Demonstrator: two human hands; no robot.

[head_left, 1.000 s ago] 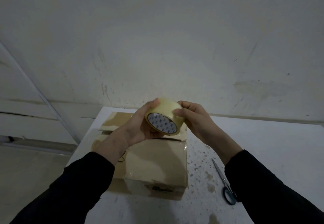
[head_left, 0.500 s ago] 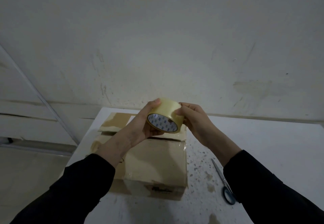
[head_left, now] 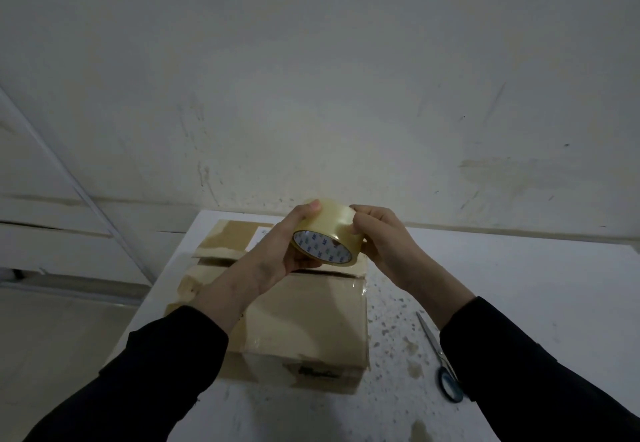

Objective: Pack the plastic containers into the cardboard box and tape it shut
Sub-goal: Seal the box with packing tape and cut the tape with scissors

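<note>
A roll of clear packing tape (head_left: 329, 232) with a white printed core is held in the air above the cardboard box (head_left: 304, 320). My left hand (head_left: 287, 247) grips the roll from the left, thumb on its top. My right hand (head_left: 381, 240) pinches the roll's right rim with curled fingers. The brown box stands on the white table (head_left: 519, 285), its top flaps folded down with a dark gap between them. No plastic containers are visible.
Scissors (head_left: 440, 358) with blue handles lie on the table right of the box, partly under my right sleeve. A stained white wall rises directly behind the table. The table's left edge runs close beside the box, with floor below.
The roll and both hands have stayed over the box, with my right fingers shifting slightly along the roll's rim. The box and scissors have not moved.
</note>
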